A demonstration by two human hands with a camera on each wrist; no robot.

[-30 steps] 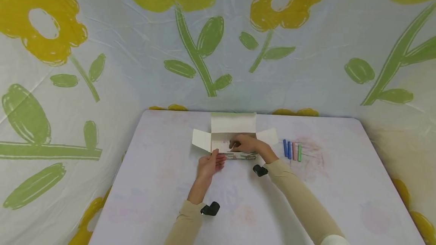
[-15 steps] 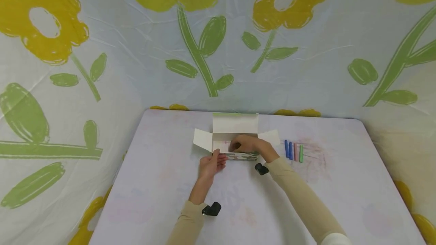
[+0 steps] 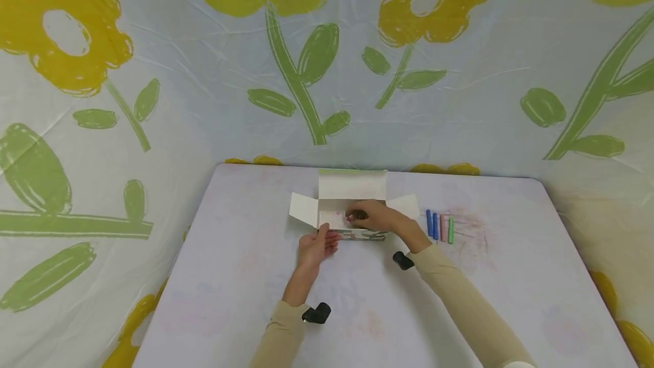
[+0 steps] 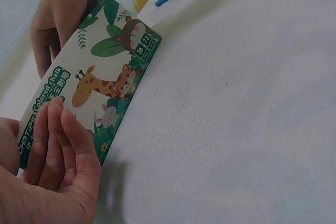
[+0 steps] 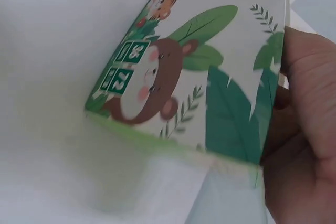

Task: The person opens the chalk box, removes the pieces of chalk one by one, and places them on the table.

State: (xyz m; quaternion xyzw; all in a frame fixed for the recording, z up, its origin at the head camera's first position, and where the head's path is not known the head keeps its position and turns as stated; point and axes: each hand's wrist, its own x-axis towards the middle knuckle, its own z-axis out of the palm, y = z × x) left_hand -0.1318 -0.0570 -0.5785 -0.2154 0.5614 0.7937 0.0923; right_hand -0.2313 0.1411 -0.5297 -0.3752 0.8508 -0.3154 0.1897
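An open cardboard box of colored chalk (image 3: 352, 184), printed with a giraffe, leaves and other animals, stands at the table's far middle with its flaps spread. My left hand (image 3: 313, 249) holds the near left corner; in the left wrist view its fingers (image 4: 55, 145) lie against the printed front and the thumb is at the upper edge. Over the box opening is my right hand (image 3: 375, 216), fingers bent together. A small dark pink chalk tip (image 3: 350, 218) shows at those fingertips. The right wrist view hides the fingertips behind the box's front.
Several chalk sticks lie right of the box: two blue (image 3: 432, 225), one reddish (image 3: 442, 228) and one green (image 3: 451, 230). Smudges of color mark the white table (image 3: 245, 300). A flower-printed curtain (image 3: 230, 101) encloses the back and sides.
My right hand has lifted slightly and shifted right over the box, and a pink tip now shows at its fingertips. The left hand keeps its place on the corner.
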